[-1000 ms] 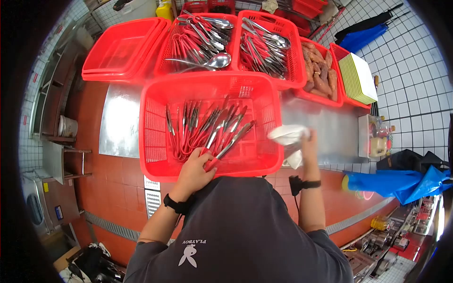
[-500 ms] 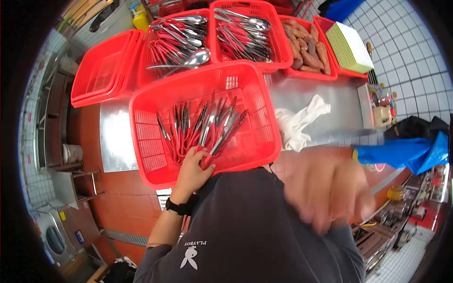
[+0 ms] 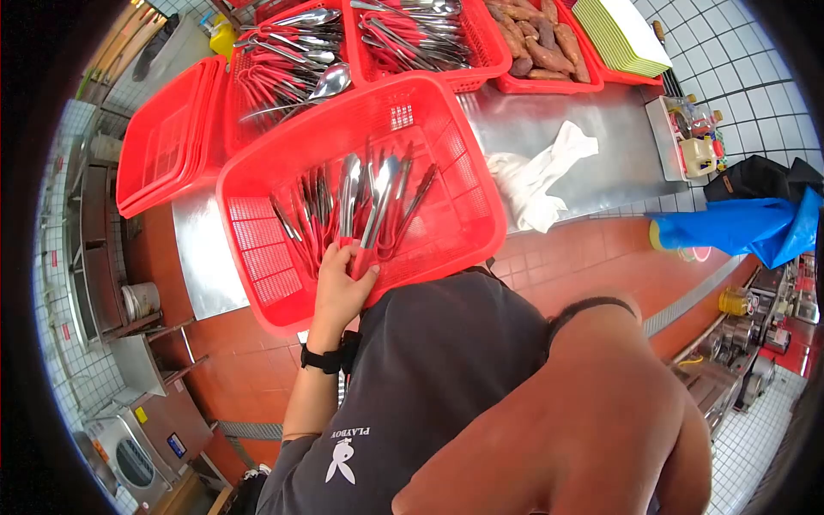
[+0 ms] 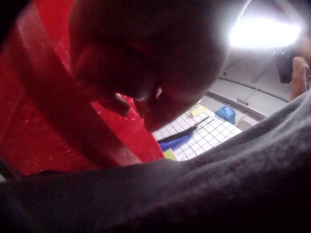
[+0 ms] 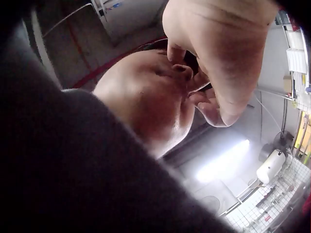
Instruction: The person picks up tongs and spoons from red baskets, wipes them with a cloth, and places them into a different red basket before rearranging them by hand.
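From my remote seat I see the left hand (image 3: 339,287) with its fingers curled round the red handles of what look like two tongs (image 3: 375,210), at the near side of a large red basket (image 3: 459,142). Their metal ends point away from the person, over the other tongs lying in that basket. The right hand (image 3: 549,429) is raised close to the head camera; its fingers bend inward in the right wrist view, but I cannot tell whether they pinch anything. The left wrist view is too dark to add much, so I trust the head view for that grip. A white cloth (image 3: 532,184) lies bunched on the metal table (image 3: 601,154), just beside the basket. Further back, a ladle (image 3: 330,81) rests over more tongs, and sweet potatoes (image 3: 549,58) fill another container. For good handling, I judge the left grip should sit low on the handles, snug enough that the two pairs do not cross or slide, with the metal ends clear of the loose pile. The basket seems to overhang the table's near edge, so I would avoid pressing down on that rim.
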A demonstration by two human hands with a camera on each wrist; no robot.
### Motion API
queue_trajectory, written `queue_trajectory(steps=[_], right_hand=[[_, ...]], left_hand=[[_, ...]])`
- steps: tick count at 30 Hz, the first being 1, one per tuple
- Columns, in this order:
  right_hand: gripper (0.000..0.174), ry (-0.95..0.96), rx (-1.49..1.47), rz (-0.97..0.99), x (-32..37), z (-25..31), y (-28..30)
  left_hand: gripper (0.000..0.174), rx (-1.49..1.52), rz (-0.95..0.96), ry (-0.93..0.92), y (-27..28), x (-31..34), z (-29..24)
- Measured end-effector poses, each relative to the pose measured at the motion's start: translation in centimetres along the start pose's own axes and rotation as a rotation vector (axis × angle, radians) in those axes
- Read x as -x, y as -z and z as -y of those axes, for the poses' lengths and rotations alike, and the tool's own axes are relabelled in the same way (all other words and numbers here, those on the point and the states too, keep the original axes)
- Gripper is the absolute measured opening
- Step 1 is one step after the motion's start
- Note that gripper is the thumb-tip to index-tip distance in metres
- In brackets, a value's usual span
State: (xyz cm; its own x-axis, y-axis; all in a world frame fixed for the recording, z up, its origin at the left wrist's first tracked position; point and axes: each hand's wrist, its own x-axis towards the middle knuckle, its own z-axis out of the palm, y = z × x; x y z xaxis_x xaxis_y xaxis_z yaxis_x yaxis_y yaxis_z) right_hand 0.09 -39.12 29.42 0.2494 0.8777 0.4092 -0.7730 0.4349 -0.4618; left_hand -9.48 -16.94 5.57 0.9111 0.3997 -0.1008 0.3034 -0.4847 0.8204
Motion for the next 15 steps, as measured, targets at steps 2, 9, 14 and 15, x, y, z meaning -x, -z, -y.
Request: queue_trajectory(steps=[2, 9, 14, 15], right_hand=[[0.050, 0.072, 0.030, 0.044, -0.5, 0.0, 1.0], [0.044, 0.121, 0.044, 0.075, -0.7, -0.1, 1.9], [0.040, 0.124, 0.041, 0.066, -0.7, -0.3, 2.1], [0.039, 0.128, 0.041, 0.068, -0.8, -0.2, 2.2]], left_hand=[[0.022, -0.008, -0.003, 0.002, -0.1, -0.1, 0.2], [0.023, -0.060, -0.013, -0.023, -0.1, -0.3, 0.8], [0.023, -0.018, -0.024, -0.013, 0.1, -0.3, 0.0], [0.023, -0.018, -0.026, -0.012, 0.2, -0.3, 0.1]])
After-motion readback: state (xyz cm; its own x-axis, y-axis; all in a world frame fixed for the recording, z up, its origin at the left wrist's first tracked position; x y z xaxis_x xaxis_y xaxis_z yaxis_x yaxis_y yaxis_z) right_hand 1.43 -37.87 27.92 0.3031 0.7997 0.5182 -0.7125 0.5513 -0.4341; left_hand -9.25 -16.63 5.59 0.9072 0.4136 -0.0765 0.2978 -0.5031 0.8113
